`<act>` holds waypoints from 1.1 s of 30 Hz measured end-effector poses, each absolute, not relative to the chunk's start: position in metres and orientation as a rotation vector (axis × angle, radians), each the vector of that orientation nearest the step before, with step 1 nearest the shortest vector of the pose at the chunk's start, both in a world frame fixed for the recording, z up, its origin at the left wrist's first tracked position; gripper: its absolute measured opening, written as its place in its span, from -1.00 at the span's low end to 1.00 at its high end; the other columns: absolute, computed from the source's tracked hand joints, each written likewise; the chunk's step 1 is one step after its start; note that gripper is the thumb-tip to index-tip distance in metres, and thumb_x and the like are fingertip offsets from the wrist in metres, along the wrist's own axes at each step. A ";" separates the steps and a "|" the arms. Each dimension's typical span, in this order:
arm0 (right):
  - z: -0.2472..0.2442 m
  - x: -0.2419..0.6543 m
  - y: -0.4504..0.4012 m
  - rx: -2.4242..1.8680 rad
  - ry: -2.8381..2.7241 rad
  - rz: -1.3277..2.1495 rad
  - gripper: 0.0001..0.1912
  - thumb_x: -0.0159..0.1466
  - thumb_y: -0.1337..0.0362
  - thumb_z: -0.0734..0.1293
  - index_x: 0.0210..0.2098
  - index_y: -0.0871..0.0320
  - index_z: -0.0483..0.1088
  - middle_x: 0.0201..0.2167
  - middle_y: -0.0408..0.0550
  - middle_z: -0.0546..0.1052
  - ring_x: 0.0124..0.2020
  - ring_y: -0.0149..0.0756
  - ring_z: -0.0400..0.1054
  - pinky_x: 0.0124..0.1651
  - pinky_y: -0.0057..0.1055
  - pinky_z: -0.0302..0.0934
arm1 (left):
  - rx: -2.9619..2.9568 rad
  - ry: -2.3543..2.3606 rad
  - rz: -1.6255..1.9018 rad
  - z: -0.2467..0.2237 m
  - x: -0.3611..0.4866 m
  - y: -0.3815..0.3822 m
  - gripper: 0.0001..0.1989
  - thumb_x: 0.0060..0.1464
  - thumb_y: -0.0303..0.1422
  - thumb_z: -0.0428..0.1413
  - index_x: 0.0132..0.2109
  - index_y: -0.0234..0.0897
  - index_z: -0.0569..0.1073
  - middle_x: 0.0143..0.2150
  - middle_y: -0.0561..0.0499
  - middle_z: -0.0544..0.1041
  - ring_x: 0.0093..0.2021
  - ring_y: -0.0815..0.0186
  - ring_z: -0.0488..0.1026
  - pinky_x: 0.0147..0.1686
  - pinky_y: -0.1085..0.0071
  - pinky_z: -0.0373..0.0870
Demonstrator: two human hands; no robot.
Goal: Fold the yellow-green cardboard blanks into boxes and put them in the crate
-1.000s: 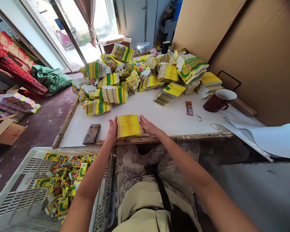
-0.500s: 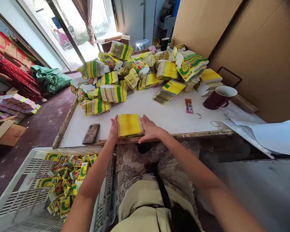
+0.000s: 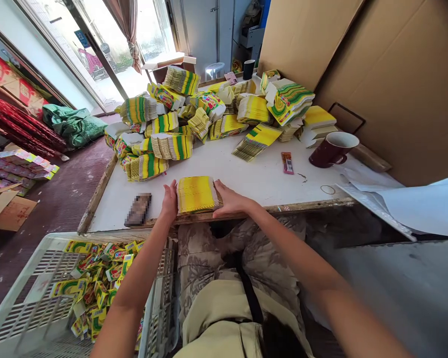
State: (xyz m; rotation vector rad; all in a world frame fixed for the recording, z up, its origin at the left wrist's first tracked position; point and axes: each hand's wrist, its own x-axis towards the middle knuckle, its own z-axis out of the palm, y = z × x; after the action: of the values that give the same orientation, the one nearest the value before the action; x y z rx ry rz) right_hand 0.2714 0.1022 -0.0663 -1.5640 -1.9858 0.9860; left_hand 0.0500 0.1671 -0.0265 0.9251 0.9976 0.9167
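A stack of flattened yellow cartons [image 3: 196, 194] stands at the table's front edge, directly before me. My left hand [image 3: 169, 201] presses against its left end, fingers pointing away from me. At the opposite end, my right hand [image 3: 227, 198] holds the stack with its fingers along the far right corner and its thumb low near the table edge. Between both palms the cartons are squeezed together in a row. Left of my left hand lies a blurred-out phone-like object [image 3: 138, 209]. Several more bundles of yellow and green cartons [image 3: 171, 146] are heaped behind.
On the white table [image 3: 224, 166] are a small pink-orange packet [image 3: 287, 163], a dark red mug [image 3: 333, 149] and a rubber band [image 3: 327, 189]. A white plastic crate [image 3: 33, 293] of small yellow boxes [image 3: 99, 293] stands at lower left. Large cardboard [image 3: 403, 94] rises at right.
The view has shifted slightly, so most things sit a little further left. Both hands stay on the carton stack, whose top face looks slightly more bowed.
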 end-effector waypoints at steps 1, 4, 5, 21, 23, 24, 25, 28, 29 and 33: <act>-0.066 0.270 0.103 -1.584 -1.968 0.984 0.64 -0.22 -0.29 0.52 0.42 0.32 -0.54 0.44 0.42 -0.37 0.46 0.20 -0.44 0.44 -0.03 -0.29 | 0.930 0.995 0.923 -0.029 0.051 0.167 -0.30 0.25 0.14 -0.33 0.42 -0.01 -0.01 0.38 0.05 0.25 0.34 0.22 0.23 0.24 0.28 0.27; -0.066 0.265 0.103 -1.576 -1.954 0.936 0.63 -0.22 -0.23 0.55 0.42 0.34 -0.52 0.44 0.44 -0.33 0.46 0.23 -0.41 0.44 0.01 -0.28 | 0.976 0.986 0.923 -0.035 0.050 0.168 -0.26 0.22 0.18 -0.27 0.44 0.01 -0.09 0.42 0.05 0.16 0.34 0.17 0.23 0.24 0.24 0.28; -0.066 0.265 0.103 -1.557 -1.959 0.923 0.60 -0.20 -0.19 0.56 0.42 0.33 -0.50 0.44 0.44 -0.29 0.45 0.23 -0.36 0.43 0.02 -0.26 | 1.011 0.979 0.900 -0.037 0.046 0.169 -0.23 0.20 0.21 -0.27 0.44 0.01 -0.10 0.44 0.05 0.12 0.36 0.16 0.20 0.26 0.24 0.25; -0.040 0.272 0.094 -1.532 -1.374 1.086 0.04 0.09 0.05 0.45 0.39 0.33 -0.05 0.22 0.27 0.36 0.11 0.01 0.37 0.15 -0.14 0.25 | 1.534 1.049 0.735 -0.020 0.010 0.171 -0.01 -0.32 -0.20 0.40 0.30 -0.22 0.25 0.15 -0.14 0.43 0.15 0.05 0.36 0.07 0.24 0.38; -0.025 0.273 0.106 -1.567 -1.244 1.097 -0.06 0.14 0.06 0.42 0.37 0.33 0.03 0.16 0.22 0.42 0.05 -0.04 0.40 0.08 -0.19 0.30 | 1.402 1.120 0.763 -0.012 0.014 0.179 -0.11 -0.30 -0.16 0.39 0.22 -0.22 0.33 0.00 -0.08 0.51 0.00 0.12 0.45 -0.04 0.28 0.44; -0.019 0.275 0.113 -1.583 -1.222 1.099 -0.11 0.15 0.07 0.41 0.35 0.30 0.06 0.13 0.19 0.44 0.02 -0.06 0.41 0.04 -0.20 0.32 | 1.343 1.153 0.747 -0.008 0.014 0.183 -0.18 -0.29 -0.13 0.38 0.17 -0.22 0.38 -0.07 -0.06 0.53 -0.07 0.16 0.48 -0.09 0.29 0.45; -0.012 0.277 0.119 -1.597 -1.218 1.112 -0.14 0.16 0.08 0.41 0.34 0.28 0.10 0.11 0.17 0.46 -0.02 -0.08 0.42 -0.01 -0.22 0.34 | 1.291 1.177 0.709 -0.005 0.014 0.186 -0.26 -0.27 -0.10 0.37 0.10 -0.23 0.44 -0.14 -0.04 0.55 -0.15 0.19 0.50 -0.15 0.30 0.47; 0.000 0.282 0.136 -1.654 -1.194 1.226 -0.25 0.14 0.14 0.44 0.25 0.28 0.23 0.03 0.17 0.50 -0.19 -0.15 0.46 -0.24 -0.31 0.40 | 1.185 1.234 0.540 -0.006 0.012 0.191 -0.49 -0.21 -0.02 0.31 -0.19 -0.30 0.54 -0.36 -0.08 0.55 -0.39 0.21 0.51 -0.31 0.26 0.50; 0.001 0.282 0.140 -1.674 -1.190 1.279 -0.33 0.15 0.15 0.43 0.18 0.30 0.29 -0.01 0.18 0.52 -0.24 -0.17 0.46 -0.32 -0.35 0.39 | 1.150 1.258 0.491 -0.009 0.011 0.191 -0.52 -0.17 0.01 0.28 -0.26 -0.32 0.54 -0.42 -0.10 0.54 -0.45 0.21 0.50 -0.35 0.24 0.50; 0.003 0.279 0.143 -1.710 -1.192 1.414 -0.60 0.21 0.15 0.38 -0.07 0.31 0.42 -0.08 0.20 0.55 -0.30 -0.23 0.46 -0.45 -0.44 0.37 | 1.057 1.340 0.394 -0.019 0.010 0.188 -0.52 -0.03 0.09 0.14 -0.33 -0.30 0.53 -0.51 -0.12 0.52 -0.46 0.16 0.51 -0.34 0.20 0.49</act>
State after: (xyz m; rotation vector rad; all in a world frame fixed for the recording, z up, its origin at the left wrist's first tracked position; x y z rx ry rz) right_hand 0.2790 0.1429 0.0032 -1.7105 -1.1924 1.4137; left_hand 0.0096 0.1881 -0.0188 1.0573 1.3396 0.3943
